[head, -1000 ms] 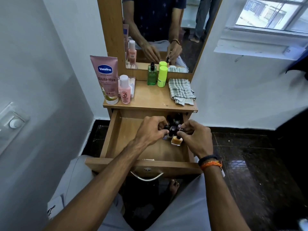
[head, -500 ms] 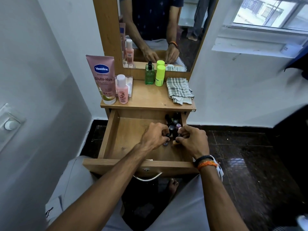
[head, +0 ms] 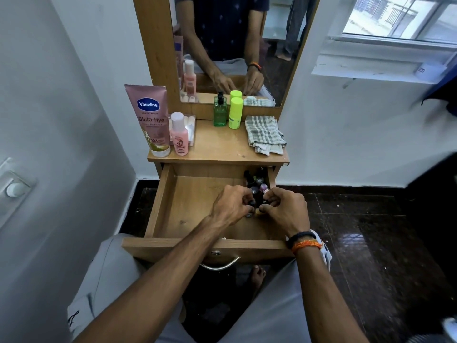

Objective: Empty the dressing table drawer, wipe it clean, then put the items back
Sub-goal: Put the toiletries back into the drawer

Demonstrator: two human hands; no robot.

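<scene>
Head view: I'm looking down at the open drawer (head: 188, 206), centre of frame, pulled out under the dressing table top (head: 217, 147).
Small bottles: cluster (head: 257, 181) in the drawer's right rear corner, dark caps mostly, details too small to read.
Left hand: mine (head: 230, 206), fingers curled, pinching small bottles at the near edge of the cluster.
Right hand: mine (head: 286, 209), fingers curled round small bottles too, just beside the left hand; wristbands (head: 304, 241) on the wrist.
Drawer floor: bare wood left of the hands.
Table top: pink Vaseline tube (head: 150, 120) and pink bottle (head: 179, 137) at left, green pump bottle (head: 219, 110) and lime bottle (head: 235, 112) at the back, checked cloth (head: 264, 134) at right.
Mirror: (head: 235, 45) upper centre, reflects both hands.
Window: (head: 400, 18) upper right.
</scene>
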